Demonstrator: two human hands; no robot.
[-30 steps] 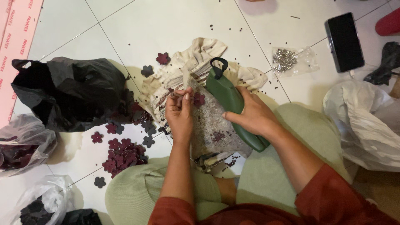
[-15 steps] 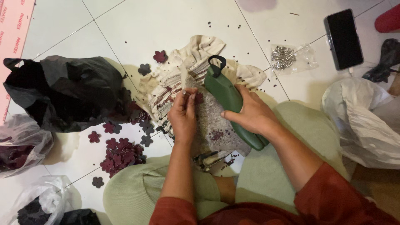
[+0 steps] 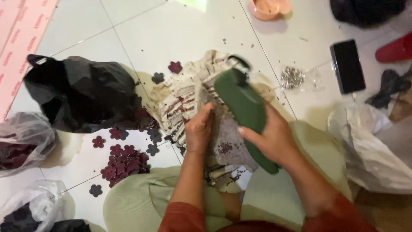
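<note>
A green tool (image 3: 245,112), judged stiff, fairly heavy and best taken around its middle, is grasped there in the clenched grip of the right hand (image 3: 274,139), above a speckled pad (image 3: 229,144), against which the left hand (image 3: 198,131) is pressed with fingers curled.

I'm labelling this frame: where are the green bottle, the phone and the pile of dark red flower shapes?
green bottle (image 3: 244,107), head view, middle of its body.
phone (image 3: 347,65), head view, centre of its dark screen.
pile of dark red flower shapes (image 3: 124,163), head view, middle of the heap.
</note>
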